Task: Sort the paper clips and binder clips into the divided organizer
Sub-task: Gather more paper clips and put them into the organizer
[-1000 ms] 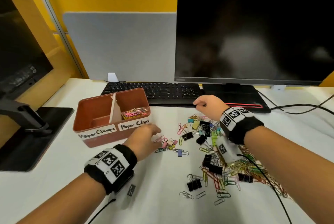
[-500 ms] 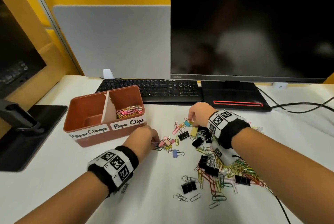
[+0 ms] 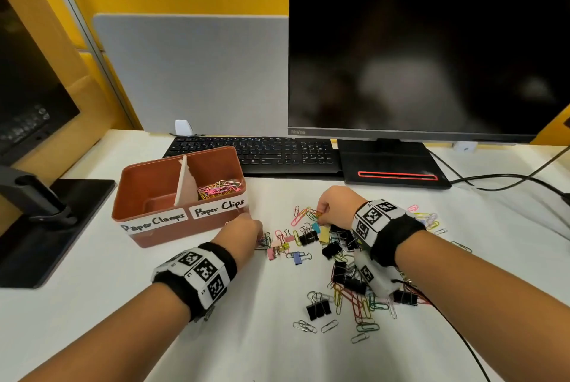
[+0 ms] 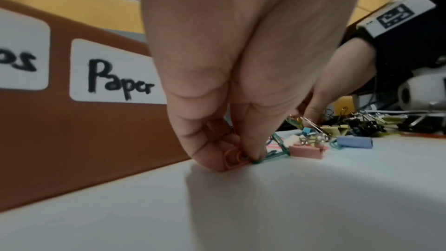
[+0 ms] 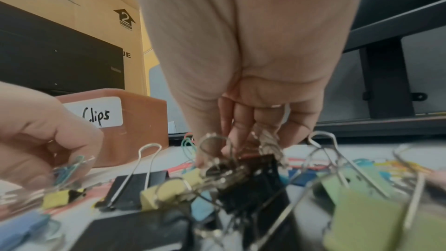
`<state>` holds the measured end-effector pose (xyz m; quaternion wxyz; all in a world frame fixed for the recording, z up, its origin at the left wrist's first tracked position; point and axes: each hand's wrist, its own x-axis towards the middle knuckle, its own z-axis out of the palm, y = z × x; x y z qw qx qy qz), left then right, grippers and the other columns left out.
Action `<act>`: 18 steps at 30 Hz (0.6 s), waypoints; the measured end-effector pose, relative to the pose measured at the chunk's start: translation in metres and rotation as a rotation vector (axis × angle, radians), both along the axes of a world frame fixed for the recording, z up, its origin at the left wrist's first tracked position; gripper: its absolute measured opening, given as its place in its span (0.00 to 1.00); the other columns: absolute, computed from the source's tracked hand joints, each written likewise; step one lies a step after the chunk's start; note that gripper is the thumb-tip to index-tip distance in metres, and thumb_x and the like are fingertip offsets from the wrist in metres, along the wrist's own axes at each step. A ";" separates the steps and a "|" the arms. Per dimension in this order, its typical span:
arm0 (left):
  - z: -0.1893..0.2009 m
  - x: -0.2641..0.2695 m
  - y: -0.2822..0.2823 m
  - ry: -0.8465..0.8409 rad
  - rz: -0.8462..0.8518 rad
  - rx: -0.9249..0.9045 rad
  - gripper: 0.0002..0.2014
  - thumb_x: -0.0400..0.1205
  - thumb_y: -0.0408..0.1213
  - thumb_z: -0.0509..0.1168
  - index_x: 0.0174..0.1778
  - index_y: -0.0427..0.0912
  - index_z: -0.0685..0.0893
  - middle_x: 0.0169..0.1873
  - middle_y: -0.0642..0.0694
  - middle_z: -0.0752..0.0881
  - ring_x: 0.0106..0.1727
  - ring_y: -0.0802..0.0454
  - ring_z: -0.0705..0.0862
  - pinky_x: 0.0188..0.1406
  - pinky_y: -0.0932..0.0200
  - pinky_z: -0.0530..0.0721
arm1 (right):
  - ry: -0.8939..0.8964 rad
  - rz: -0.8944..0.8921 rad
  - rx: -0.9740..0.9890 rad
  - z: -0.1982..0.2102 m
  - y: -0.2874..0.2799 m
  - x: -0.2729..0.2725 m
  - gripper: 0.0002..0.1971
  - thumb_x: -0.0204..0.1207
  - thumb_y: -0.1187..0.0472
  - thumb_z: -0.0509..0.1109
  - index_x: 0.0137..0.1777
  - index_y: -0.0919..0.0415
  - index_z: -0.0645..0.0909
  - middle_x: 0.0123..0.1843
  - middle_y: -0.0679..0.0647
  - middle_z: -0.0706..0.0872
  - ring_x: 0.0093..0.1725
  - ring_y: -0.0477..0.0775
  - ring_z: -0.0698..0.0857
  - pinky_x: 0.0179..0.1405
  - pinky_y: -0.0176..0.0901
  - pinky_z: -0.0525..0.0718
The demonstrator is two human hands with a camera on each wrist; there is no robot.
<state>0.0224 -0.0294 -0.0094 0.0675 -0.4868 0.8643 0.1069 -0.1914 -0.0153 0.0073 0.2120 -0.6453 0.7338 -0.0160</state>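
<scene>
A red-brown divided organizer (image 3: 182,227) stands at left, labelled "Paper Clamps" and "Paper Clips". Its right compartment holds coloured paper clips (image 3: 219,188); I see nothing in the left one. A mixed pile of paper clips and binder clips (image 3: 345,273) lies to its right. My left hand (image 3: 258,238) is down at the pile's near-left edge, close to the box. In the left wrist view my left hand (image 4: 241,156) pinches a pink paper clip (image 4: 233,159) together with a green one (image 4: 270,156). My right hand (image 3: 319,213) pinches orange and green paper clips at the pile's far edge.
A black keyboard (image 3: 256,153) and a monitor stand base (image 3: 391,165) lie just behind the work area, under a large dark monitor (image 3: 428,42). Cables (image 3: 509,179) run off to the right. Another monitor's base (image 3: 52,227) sits left of the organizer.
My right hand has come down from near the keyboard onto the pile's far edge. My left hand's fingers have curled onto clips beside the box.
</scene>
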 end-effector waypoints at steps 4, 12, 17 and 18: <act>0.000 0.001 0.005 -0.071 -0.034 -0.011 0.14 0.79 0.21 0.53 0.58 0.34 0.77 0.57 0.36 0.80 0.58 0.39 0.81 0.55 0.54 0.79 | -0.037 -0.003 -0.080 0.017 0.008 0.004 0.09 0.75 0.58 0.70 0.53 0.58 0.86 0.53 0.55 0.88 0.53 0.54 0.85 0.58 0.49 0.85; 0.049 0.030 0.004 0.304 0.044 -0.042 0.07 0.82 0.29 0.58 0.53 0.39 0.80 0.45 0.45 0.83 0.48 0.47 0.81 0.44 0.59 0.75 | -0.204 0.067 -0.312 0.084 0.007 0.040 0.05 0.75 0.61 0.71 0.48 0.59 0.85 0.44 0.56 0.91 0.43 0.51 0.89 0.51 0.43 0.85; 0.107 0.058 -0.019 0.480 0.138 -0.208 0.02 0.79 0.34 0.66 0.44 0.45 0.79 0.38 0.51 0.81 0.41 0.52 0.79 0.42 0.62 0.72 | -0.276 0.139 -0.441 0.117 -0.022 0.088 0.05 0.73 0.61 0.73 0.48 0.60 0.85 0.41 0.53 0.88 0.44 0.54 0.89 0.52 0.42 0.84; 0.113 0.061 -0.028 0.489 0.180 -0.236 0.03 0.78 0.34 0.67 0.43 0.45 0.79 0.38 0.50 0.81 0.40 0.52 0.78 0.42 0.62 0.71 | -0.291 0.140 -0.450 0.118 -0.030 0.097 0.05 0.73 0.62 0.73 0.48 0.60 0.85 0.40 0.53 0.87 0.44 0.54 0.89 0.52 0.43 0.85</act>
